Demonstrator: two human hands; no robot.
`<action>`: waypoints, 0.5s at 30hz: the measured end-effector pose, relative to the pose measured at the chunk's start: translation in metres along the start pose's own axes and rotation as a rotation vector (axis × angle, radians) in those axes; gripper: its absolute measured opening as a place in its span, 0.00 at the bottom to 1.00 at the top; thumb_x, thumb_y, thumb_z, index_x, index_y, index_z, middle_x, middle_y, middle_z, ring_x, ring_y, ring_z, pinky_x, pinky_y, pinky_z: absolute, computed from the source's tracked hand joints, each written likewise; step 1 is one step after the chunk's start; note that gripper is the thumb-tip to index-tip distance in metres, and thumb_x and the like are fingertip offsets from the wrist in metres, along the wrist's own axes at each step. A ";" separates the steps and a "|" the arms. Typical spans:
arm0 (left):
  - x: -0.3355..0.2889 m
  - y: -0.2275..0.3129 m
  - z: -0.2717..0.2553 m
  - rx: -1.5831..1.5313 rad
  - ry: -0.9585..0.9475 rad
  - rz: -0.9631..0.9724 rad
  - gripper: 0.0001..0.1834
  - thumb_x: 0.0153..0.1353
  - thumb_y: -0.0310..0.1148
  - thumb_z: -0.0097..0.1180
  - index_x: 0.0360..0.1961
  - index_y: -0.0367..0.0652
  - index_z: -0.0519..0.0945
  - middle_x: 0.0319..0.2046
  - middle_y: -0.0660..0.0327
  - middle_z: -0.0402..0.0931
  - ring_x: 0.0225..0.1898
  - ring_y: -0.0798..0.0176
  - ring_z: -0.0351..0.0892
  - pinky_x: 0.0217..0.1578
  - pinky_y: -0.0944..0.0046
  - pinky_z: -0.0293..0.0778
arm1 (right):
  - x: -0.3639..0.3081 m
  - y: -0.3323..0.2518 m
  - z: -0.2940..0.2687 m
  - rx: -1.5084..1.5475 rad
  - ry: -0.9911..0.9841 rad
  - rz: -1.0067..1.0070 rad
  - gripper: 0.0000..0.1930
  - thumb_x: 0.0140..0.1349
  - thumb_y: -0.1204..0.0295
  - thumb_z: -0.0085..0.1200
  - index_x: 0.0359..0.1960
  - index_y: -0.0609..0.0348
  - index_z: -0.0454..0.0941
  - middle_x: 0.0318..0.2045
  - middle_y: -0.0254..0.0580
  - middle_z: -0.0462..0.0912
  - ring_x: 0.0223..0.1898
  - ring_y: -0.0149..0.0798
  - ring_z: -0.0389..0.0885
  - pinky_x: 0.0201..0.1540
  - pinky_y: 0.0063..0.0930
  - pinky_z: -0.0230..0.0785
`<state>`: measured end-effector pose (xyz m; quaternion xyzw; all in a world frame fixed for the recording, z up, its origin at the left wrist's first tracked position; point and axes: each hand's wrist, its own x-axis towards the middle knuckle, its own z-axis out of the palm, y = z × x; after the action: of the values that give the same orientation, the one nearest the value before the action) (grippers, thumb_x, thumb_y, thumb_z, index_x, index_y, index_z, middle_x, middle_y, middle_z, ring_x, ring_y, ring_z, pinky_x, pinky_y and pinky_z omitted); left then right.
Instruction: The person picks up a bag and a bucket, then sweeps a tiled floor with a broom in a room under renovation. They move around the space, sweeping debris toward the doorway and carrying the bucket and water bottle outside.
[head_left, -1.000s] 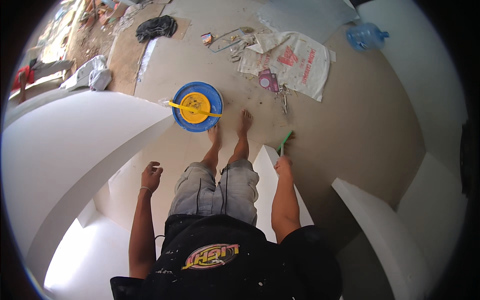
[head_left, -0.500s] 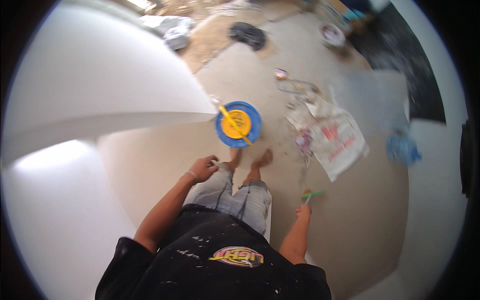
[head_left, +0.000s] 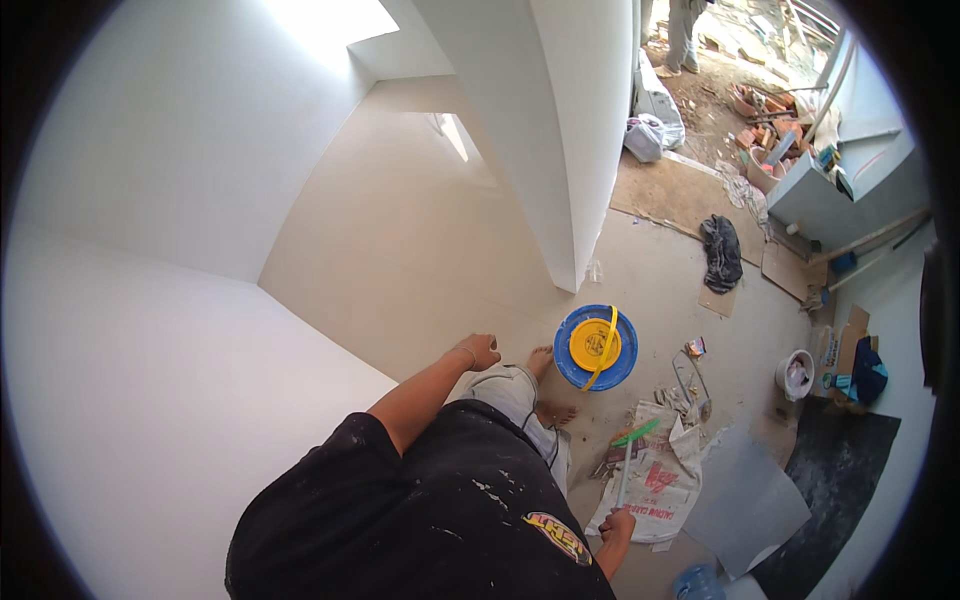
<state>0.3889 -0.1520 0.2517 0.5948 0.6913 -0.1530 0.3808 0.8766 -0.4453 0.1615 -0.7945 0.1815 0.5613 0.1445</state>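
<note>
The right hand grips a brush, apparently carrying it, next needing steadiness; whether the curled left hand is closed is unclear.

Near the bucket, topped in blue and yellow, are a green broom with a pale handle, a white sack printed in red, and a white-flecked black shirt.
</note>
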 end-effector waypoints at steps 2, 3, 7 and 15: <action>-0.008 -0.018 0.003 0.031 -0.058 -0.082 0.27 0.60 0.44 0.57 0.55 0.38 0.81 0.55 0.43 0.81 0.60 0.44 0.79 0.62 0.52 0.72 | 0.005 -0.014 0.015 -0.018 -0.068 -0.069 0.11 0.65 0.76 0.46 0.46 0.66 0.76 0.16 0.33 0.62 0.12 0.30 0.55 0.13 0.28 0.47; -0.011 -0.023 0.004 0.049 -0.095 -0.098 0.27 0.60 0.45 0.56 0.55 0.39 0.81 0.56 0.43 0.81 0.61 0.44 0.78 0.63 0.52 0.72 | 0.011 -0.020 0.023 -0.040 -0.089 -0.084 0.11 0.65 0.76 0.47 0.45 0.67 0.77 0.16 0.34 0.64 0.12 0.31 0.57 0.13 0.29 0.48; -0.010 -0.025 -0.002 0.138 -0.220 -0.099 0.25 0.59 0.43 0.59 0.54 0.40 0.82 0.55 0.43 0.81 0.60 0.45 0.79 0.62 0.52 0.73 | 0.037 -0.039 0.056 -0.222 0.105 -0.290 0.09 0.58 0.76 0.53 0.33 0.73 0.81 0.17 0.46 0.74 0.12 0.41 0.71 0.14 0.41 0.56; 0.045 0.024 -0.016 -0.175 0.050 0.163 0.23 0.58 0.41 0.60 0.51 0.39 0.83 0.43 0.45 0.86 0.47 0.49 0.87 0.53 0.55 0.79 | -0.037 -0.069 0.031 -0.317 0.415 -0.445 0.21 0.57 0.70 0.53 0.44 0.81 0.79 0.44 0.76 0.83 0.48 0.67 0.85 0.54 0.52 0.75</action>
<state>0.4061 -0.1035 0.2361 0.6170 0.6607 -0.0456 0.4251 0.8702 -0.3655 0.1884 -0.9245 -0.0599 0.3635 0.0981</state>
